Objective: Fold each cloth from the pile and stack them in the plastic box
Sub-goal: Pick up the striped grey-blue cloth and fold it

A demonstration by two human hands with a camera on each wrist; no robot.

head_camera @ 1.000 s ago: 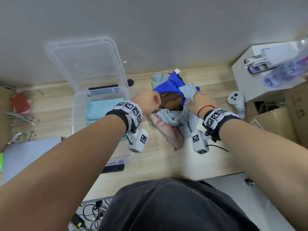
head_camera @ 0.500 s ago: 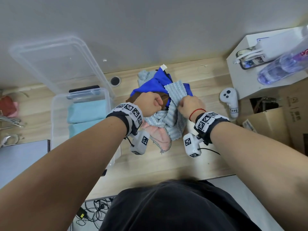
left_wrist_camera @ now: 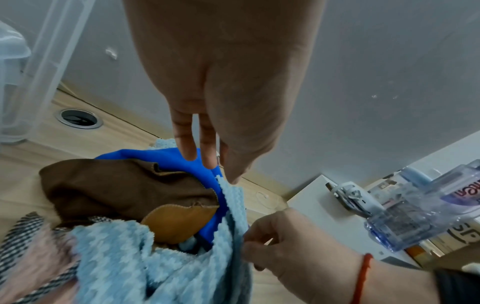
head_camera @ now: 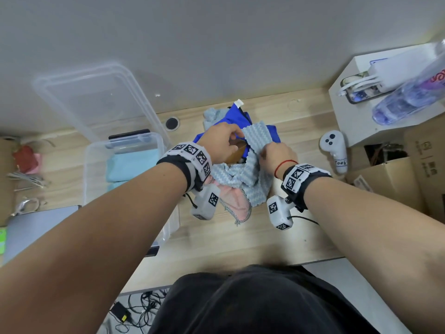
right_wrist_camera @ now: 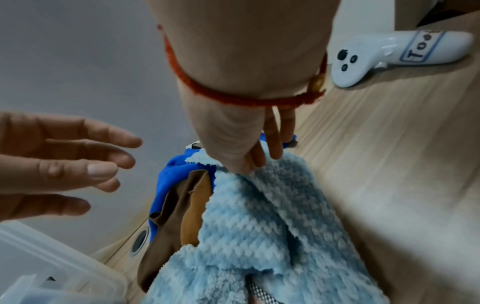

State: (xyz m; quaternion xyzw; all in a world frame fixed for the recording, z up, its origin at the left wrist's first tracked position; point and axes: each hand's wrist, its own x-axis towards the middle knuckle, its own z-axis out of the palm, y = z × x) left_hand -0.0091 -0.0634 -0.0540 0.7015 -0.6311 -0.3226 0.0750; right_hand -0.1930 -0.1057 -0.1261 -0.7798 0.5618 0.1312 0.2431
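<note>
Both hands over pile; right hand (head_camera: 277, 156) pinching light-blue cloth (head_camera: 255, 141), left hand (head_camera: 222, 143) seemingly loose.

My right hand (head_camera: 277, 157), a red string bracelet (head_camera: 285, 163) at its wrist, pinches the pale blue cloth (head_camera: 243, 179), ribbed in a white zigzag weave. Under it lie a royal blue cloth (head_camera: 237, 119), a brown cloth (left_wrist_camera: 116, 185) with a tan underside, and a pink cloth (head_camera: 234, 201) edged in black-and-white check. The clear plastic box (head_camera: 96, 169) holds folded turquoise cloths (head_camera: 132, 165). The worktop (head_camera: 240, 242) is light wood grain; the controller (head_camera: 334, 150) is white.
</note>
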